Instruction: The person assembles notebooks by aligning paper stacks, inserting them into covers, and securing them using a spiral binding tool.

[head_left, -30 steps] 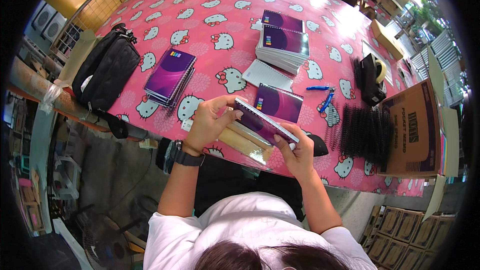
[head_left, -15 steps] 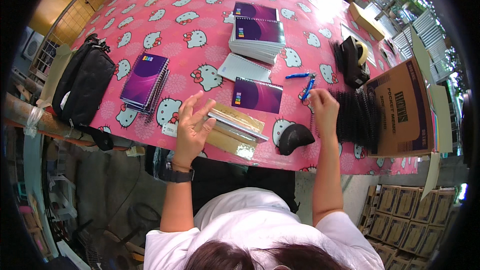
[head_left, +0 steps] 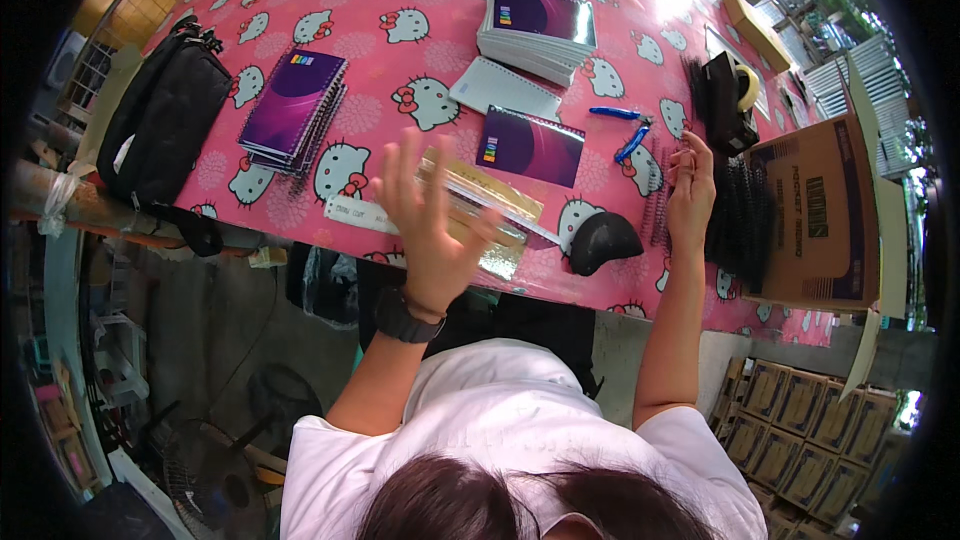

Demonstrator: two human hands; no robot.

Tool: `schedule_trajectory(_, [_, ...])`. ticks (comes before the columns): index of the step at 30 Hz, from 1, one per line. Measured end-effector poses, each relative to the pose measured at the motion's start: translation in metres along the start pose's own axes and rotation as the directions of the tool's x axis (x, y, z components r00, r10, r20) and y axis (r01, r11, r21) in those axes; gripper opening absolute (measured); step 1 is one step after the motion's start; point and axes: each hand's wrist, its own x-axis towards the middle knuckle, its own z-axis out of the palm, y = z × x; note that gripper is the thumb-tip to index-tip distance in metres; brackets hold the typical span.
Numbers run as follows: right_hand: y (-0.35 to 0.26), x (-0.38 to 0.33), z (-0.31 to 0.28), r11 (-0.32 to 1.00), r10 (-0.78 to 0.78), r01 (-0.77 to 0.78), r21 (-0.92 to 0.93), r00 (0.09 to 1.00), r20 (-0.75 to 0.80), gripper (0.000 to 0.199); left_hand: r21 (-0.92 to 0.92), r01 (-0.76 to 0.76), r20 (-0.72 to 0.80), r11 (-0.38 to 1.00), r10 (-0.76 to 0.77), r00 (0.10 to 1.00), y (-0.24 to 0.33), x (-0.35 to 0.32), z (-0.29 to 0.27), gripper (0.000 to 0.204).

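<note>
My left hand (head_left: 432, 240), fingers spread, hovers at the near table edge over a block wrapped in brown tape (head_left: 505, 258). A thin notebook-like slab (head_left: 520, 220), seen edge-on, lies across the block. My right hand (head_left: 690, 195) is beside a heap of black spiral binding coils (head_left: 738, 225). Its fingers are bent together, and whatever they hold is hidden. Left of it lie a few loose coils (head_left: 657, 200) and blue-handled pliers (head_left: 632, 146). A purple notebook cover (head_left: 532, 146) lies farther in, below a white ruled page block (head_left: 503, 90).
A tall stack of purple-covered notebooks (head_left: 540, 20) stands farther back; bound notebooks (head_left: 292, 110) are piled at left. A black bag (head_left: 165, 125) lies on the left edge. A black curved piece (head_left: 605, 243), tape dispenser (head_left: 725, 100) and open cardboard box (head_left: 815, 215) are to the right.
My left hand has shifted right, its fingers spreading wider over the taped block. My right hand has moved right from the pliers to the coil heap. The whole view has tilted slightly.
</note>
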Motion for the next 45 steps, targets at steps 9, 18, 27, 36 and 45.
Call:
schedule_trajectory(9, [-0.081,-0.081,0.003,0.995,-0.081,0.041,0.092,0.873,0.482,0.025,-0.055,-0.312,0.361,0.949,0.310,0.880,0.005,-0.017,0.013,0.021])
schedule_trajectory(18, [-0.087,-0.090,0.011,0.990,-0.125,0.066,0.123,0.805,0.580,0.029,-0.067,-0.327,0.292,0.943,0.332,0.897,0.004,-0.021,0.015,0.019])
schedule_trajectory(27, [-0.094,-0.087,0.007,0.983,-0.033,-0.093,0.158,0.756,0.654,0.050,-0.083,-0.324,0.390,0.942,0.330,0.859,0.014,-0.016,0.009,0.015])
schedule_trajectory(36, [-0.040,-0.047,-0.022,0.935,-0.078,0.280,-0.218,0.760,0.645,0.056,-0.150,-0.340,0.528,0.928,0.366,0.767,0.012,-0.002,0.008,0.017])
schedule_trajectory(45, [-0.020,-0.040,-0.033,0.954,0.068,-0.210,0.216,0.850,0.523,0.030,-0.102,-0.346,0.522,0.933,0.346,0.780,0.010,-0.004,0.008,0.019])
